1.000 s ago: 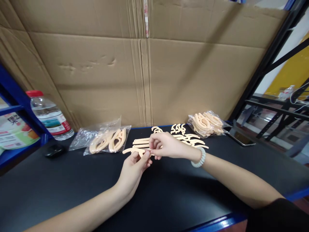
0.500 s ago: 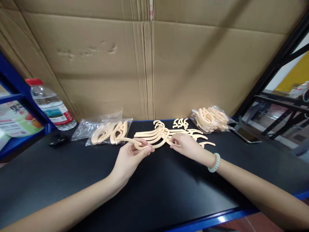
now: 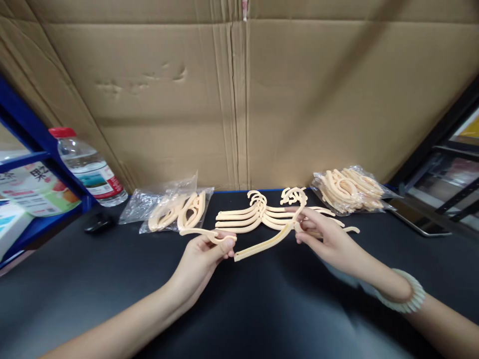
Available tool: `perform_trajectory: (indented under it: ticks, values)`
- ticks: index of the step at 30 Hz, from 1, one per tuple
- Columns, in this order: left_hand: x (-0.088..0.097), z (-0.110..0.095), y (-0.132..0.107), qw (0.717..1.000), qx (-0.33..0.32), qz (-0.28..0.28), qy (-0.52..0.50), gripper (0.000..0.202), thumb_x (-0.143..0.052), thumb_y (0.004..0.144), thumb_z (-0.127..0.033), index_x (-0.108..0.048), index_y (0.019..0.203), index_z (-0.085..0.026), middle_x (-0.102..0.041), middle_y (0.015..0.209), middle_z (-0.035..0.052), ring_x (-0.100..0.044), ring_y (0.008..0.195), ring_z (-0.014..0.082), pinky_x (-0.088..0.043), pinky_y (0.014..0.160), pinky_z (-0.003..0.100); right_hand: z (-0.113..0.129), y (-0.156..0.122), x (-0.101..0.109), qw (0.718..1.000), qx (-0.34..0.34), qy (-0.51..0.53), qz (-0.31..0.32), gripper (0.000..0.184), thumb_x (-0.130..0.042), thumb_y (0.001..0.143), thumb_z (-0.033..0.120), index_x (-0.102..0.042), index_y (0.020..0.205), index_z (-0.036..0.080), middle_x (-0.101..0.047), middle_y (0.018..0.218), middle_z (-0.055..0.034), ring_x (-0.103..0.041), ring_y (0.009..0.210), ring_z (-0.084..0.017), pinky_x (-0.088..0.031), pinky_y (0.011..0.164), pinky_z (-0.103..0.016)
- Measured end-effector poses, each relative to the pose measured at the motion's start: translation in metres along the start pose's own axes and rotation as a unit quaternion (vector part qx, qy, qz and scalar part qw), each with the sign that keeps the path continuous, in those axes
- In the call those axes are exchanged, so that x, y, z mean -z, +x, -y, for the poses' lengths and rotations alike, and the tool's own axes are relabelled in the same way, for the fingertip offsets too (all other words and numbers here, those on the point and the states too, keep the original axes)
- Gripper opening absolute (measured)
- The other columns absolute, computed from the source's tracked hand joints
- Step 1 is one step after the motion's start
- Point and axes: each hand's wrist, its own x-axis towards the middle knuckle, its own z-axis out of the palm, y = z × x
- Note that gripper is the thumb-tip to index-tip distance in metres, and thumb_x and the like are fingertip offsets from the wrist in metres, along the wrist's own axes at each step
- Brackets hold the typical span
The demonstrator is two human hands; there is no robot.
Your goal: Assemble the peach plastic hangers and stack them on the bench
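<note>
My left hand (image 3: 204,255) is closed on a cream plastic hanger arm (image 3: 200,233) that points left, just above the black tabletop (image 3: 262,309). My right hand (image 3: 329,239) pinches a second cream hanger piece (image 3: 267,240), a long arm with a hook at its far end, slanting down toward my left fingers. Right behind both hands lies a stack of assembled cream hangers (image 3: 254,215) with hooks up. Loose hanger pieces (image 3: 337,219) lie past my right hand.
Two clear bags of hanger parts (image 3: 179,212) lie at the back left, another full bag (image 3: 350,188) at the back right. A water bottle (image 3: 90,172) and a black mouse (image 3: 98,222) sit far left by a blue shelf. Cardboard (image 3: 239,99) walls the back. A phone (image 3: 422,219) lies right.
My right hand has lifted a hanger piece from the pile and drawn it toward my left hand. The left hand keeps its piece. The camera has shifted a little.
</note>
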Motion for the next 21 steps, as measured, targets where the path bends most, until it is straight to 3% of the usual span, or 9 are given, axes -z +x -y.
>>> perform_trajectory:
  ticks: [2, 11, 16, 21]
  values:
    - [0.003, -0.004, 0.003, 1.0, 0.003, 0.011, -0.023, 0.025, -0.087, 0.065, -0.031, -0.07, 0.069, -0.013, -0.058, 0.071, 0.0001, -0.047, 0.061, 0.0068, -0.043, 0.059, 0.017, 0.003, -0.001, 0.0, 1.0, -0.001, -0.015, -0.002, 0.002, -0.048, 0.093, 0.025, -0.05, 0.093, 0.025, -0.055, 0.091, -0.0037, -0.057, 0.074, -0.018, -0.052, 0.068, -0.034]
    - [0.004, -0.004, 0.001, 0.993, -0.024, 0.101, -0.06, 0.02, -0.074, 0.081, -0.029, -0.06, 0.08, -0.016, -0.053, 0.077, 0.0006, -0.048, 0.07, 0.0119, -0.042, 0.067, 0.023, 0.01, -0.006, -0.004, 0.994, 0.0, 0.023, -0.109, 0.014, -0.055, 0.093, 0.038, -0.061, 0.09, 0.025, -0.057, 0.08, -0.0038, -0.054, 0.066, -0.018, -0.048, 0.059, -0.032]
    - [0.0, -0.006, -0.004, 0.987, 0.028, 0.126, -0.095, 0.018, -0.07, 0.084, -0.028, -0.056, 0.082, -0.017, -0.054, 0.096, 0.0038, -0.051, 0.086, 0.0161, -0.046, 0.077, 0.028, 0.013, -0.01, -0.004, 0.99, 0.037, 0.017, -0.132, 0.009, -0.06, 0.091, 0.03, -0.066, 0.096, 0.024, -0.064, 0.092, -0.004, -0.06, 0.072, -0.017, -0.051, 0.063, -0.03]
    - [-0.001, -0.006, -0.006, 0.979, 0.035, 0.163, -0.117, 0.016, -0.069, 0.084, -0.024, -0.055, 0.083, -0.017, -0.056, 0.092, 0.0038, -0.057, 0.078, 0.0165, -0.048, 0.071, 0.028, 0.013, -0.012, -0.004, 0.985, 0.093, -0.011, -0.145, 0.012, -0.062, 0.089, 0.019, -0.067, 0.097, 0.026, -0.068, 0.095, -0.001, -0.063, 0.083, -0.017, -0.052, 0.076, -0.03]
